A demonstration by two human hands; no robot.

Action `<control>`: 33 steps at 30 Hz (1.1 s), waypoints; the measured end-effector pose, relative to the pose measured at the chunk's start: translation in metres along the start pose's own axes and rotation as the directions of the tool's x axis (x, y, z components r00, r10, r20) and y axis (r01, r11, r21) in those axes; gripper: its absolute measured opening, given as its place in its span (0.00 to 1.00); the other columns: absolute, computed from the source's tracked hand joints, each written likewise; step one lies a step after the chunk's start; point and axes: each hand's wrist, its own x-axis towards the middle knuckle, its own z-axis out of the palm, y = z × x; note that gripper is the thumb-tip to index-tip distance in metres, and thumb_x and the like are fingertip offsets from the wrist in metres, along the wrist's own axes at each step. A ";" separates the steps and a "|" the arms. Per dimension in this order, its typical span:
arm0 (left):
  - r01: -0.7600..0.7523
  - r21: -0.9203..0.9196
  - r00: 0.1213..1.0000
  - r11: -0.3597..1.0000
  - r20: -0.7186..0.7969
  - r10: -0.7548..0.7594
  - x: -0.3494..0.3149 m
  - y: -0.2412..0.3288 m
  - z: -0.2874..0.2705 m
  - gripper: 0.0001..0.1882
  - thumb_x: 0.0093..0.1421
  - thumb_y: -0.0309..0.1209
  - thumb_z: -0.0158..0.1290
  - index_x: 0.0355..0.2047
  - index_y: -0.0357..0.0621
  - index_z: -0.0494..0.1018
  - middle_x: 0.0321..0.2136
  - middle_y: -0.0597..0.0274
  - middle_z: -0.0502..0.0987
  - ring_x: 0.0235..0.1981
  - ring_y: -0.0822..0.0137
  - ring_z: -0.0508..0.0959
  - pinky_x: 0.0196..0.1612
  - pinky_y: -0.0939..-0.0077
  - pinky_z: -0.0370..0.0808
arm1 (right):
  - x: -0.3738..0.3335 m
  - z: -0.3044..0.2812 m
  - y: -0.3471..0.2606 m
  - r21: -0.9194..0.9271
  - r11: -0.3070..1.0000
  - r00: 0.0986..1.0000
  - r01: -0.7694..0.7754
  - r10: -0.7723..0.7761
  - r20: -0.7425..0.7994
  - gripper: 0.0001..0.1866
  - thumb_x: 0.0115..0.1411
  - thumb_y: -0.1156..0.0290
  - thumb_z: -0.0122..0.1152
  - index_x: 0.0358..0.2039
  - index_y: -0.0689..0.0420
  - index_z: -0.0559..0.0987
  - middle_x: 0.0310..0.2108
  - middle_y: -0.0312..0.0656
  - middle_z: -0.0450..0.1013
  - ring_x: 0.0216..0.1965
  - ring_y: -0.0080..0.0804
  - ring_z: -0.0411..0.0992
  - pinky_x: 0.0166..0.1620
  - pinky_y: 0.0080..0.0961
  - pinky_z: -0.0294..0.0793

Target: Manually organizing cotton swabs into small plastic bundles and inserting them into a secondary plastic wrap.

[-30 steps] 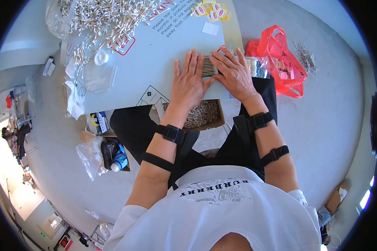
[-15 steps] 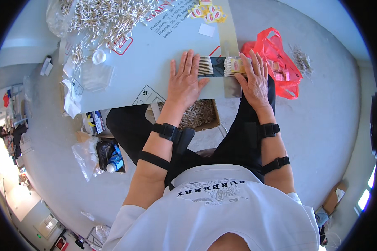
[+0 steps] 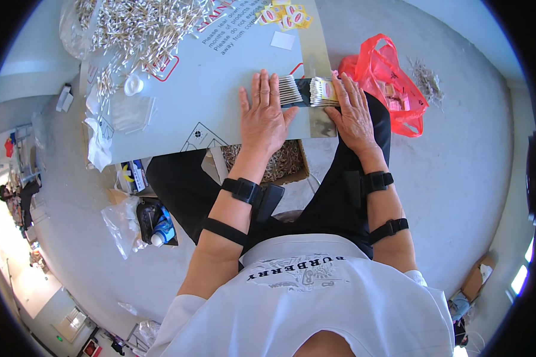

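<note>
My left hand [image 3: 264, 113] lies flat on the table, fingers stretched forward and thumb out. Beside its fingers, partly under them, is a row of cotton swabs [image 3: 290, 90] lying side by side. My right hand [image 3: 352, 113] rests with fingers extended at the table's right edge, against a bundle of cotton swabs with a yellow and white card [image 3: 323, 91]. The bundle's right end is hidden by that hand. Between the two groups shows a flat dark strip [image 3: 304, 91]. Neither hand grips anything.
A heap of loose cotton swabs [image 3: 155, 30] covers the table's far left, near a round white lid [image 3: 133, 85] and clear plastic bags [image 3: 132, 113]. Yellow cards [image 3: 289, 16] lie at the far edge. A red plastic bag [image 3: 375, 56] sits right; an open box [image 3: 289, 163] stands below.
The left hand and its row of swabs have slid slightly right over the table, so the gap to the carded bundle is narrower. The view has shifted a little.
</note>
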 end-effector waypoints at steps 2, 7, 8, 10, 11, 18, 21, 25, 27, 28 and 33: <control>0.013 -0.001 1.000 1.000 -0.006 -0.013 0.000 0.007 0.003 0.43 0.63 0.51 0.49 0.70 0.41 0.47 0.71 0.50 0.47 0.72 0.55 0.45 0.70 0.48 0.40 | 0.000 0.001 -0.001 0.013 1.000 1.000 0.004 -0.004 -0.004 0.37 0.62 0.56 0.57 0.69 0.48 0.56 0.70 0.47 0.51 0.70 0.45 0.49 0.70 0.41 0.44; 0.039 -0.043 0.999 0.998 -0.006 -0.040 0.003 0.030 0.011 0.43 0.63 0.52 0.48 0.69 0.40 0.47 0.71 0.49 0.47 0.72 0.55 0.45 0.70 0.48 0.39 | -0.001 0.000 0.000 0.015 1.000 1.000 0.006 -0.006 -0.015 0.37 0.62 0.57 0.58 0.68 0.49 0.57 0.69 0.47 0.52 0.69 0.45 0.50 0.70 0.41 0.46; 0.031 -0.058 0.999 0.998 -0.018 -0.032 0.002 0.033 0.012 0.43 0.63 0.52 0.48 0.69 0.39 0.47 0.71 0.49 0.47 0.72 0.55 0.45 0.70 0.48 0.39 | 0.000 0.000 -0.001 0.016 1.000 1.000 0.006 -0.006 -0.014 0.37 0.62 0.57 0.58 0.68 0.49 0.57 0.69 0.47 0.52 0.69 0.45 0.50 0.70 0.41 0.46; 0.021 -0.067 1.000 0.997 -0.013 -0.022 0.002 0.040 0.014 0.43 0.63 0.51 0.49 0.69 0.39 0.47 0.71 0.50 0.46 0.72 0.56 0.45 0.70 0.49 0.39 | 0.000 -0.001 -0.003 0.029 1.000 1.000 0.010 -0.009 -0.025 0.37 0.61 0.58 0.59 0.68 0.49 0.58 0.68 0.47 0.53 0.69 0.45 0.51 0.70 0.41 0.47; 0.020 -0.068 1.000 0.997 -0.012 -0.020 0.002 0.042 0.014 0.43 0.63 0.51 0.49 0.69 0.39 0.47 0.71 0.50 0.46 0.72 0.56 0.45 0.70 0.49 0.39 | 0.000 0.000 -0.002 0.029 1.000 1.000 0.008 -0.007 -0.024 0.37 0.61 0.58 0.59 0.68 0.49 0.58 0.68 0.47 0.53 0.69 0.45 0.51 0.70 0.41 0.47; -0.090 -0.097 0.996 0.991 -0.001 0.091 0.005 0.040 0.013 0.42 0.63 0.48 0.50 0.69 0.39 0.47 0.71 0.50 0.46 0.72 0.55 0.46 0.70 0.50 0.41 | 0.003 -0.001 0.000 0.088 0.995 0.998 0.041 -0.038 -0.043 0.32 0.61 0.62 0.59 0.66 0.47 0.63 0.67 0.49 0.55 0.68 0.46 0.53 0.69 0.39 0.50; -0.102 -0.235 0.993 0.967 -0.074 0.087 0.009 0.037 0.014 0.39 0.65 0.44 0.49 0.69 0.39 0.48 0.70 0.48 0.48 0.71 0.54 0.48 0.70 0.51 0.43 | 0.004 0.004 0.010 0.228 0.974 0.980 -0.006 0.051 -0.194 0.29 0.63 0.63 0.59 0.64 0.50 0.65 0.65 0.48 0.59 0.65 0.45 0.58 0.65 0.35 0.58; -0.107 -0.824 0.937 0.556 -0.271 -0.221 0.011 0.029 0.013 0.34 0.69 0.40 0.46 0.68 0.36 0.49 0.69 0.44 0.50 0.70 0.51 0.50 0.70 0.59 0.47 | 0.012 0.008 0.023 0.937 0.275 0.814 -0.214 0.581 0.015 0.28 0.65 0.63 0.58 0.62 0.61 0.67 0.57 0.45 0.69 0.57 0.37 0.69 0.58 0.27 0.68; -0.104 -0.899 0.933 0.425 -0.236 -0.271 0.013 0.036 0.011 0.32 0.71 0.39 0.41 0.68 0.35 0.48 0.68 0.44 0.51 0.70 0.53 0.51 0.69 0.62 0.49 | 0.014 0.016 0.023 0.989 -0.110 0.782 -0.096 0.606 0.143 0.25 0.64 0.61 0.61 0.56 0.63 0.73 0.48 0.40 0.75 0.49 0.29 0.73 0.52 0.25 0.72; -0.111 -0.913 0.931 0.394 -0.234 -0.281 0.015 0.038 0.012 0.32 0.71 0.40 0.41 0.68 0.34 0.49 0.68 0.44 0.51 0.70 0.53 0.51 0.70 0.62 0.49 | 0.017 0.018 0.020 0.949 -0.293 0.782 -0.115 0.563 0.269 0.21 0.64 0.62 0.62 0.52 0.61 0.76 0.44 0.39 0.76 0.45 0.28 0.74 0.49 0.24 0.73; -0.142 -0.965 0.922 0.222 -0.210 -0.324 0.027 0.049 0.018 0.31 0.71 0.42 0.39 0.67 0.32 0.51 0.67 0.44 0.53 0.69 0.53 0.52 0.70 0.60 0.48 | 0.017 0.034 0.021 0.902 -0.374 0.781 -0.218 0.487 0.391 0.11 0.61 0.61 0.65 0.36 0.56 0.81 0.26 0.30 0.75 0.21 0.16 0.69 0.22 0.14 0.64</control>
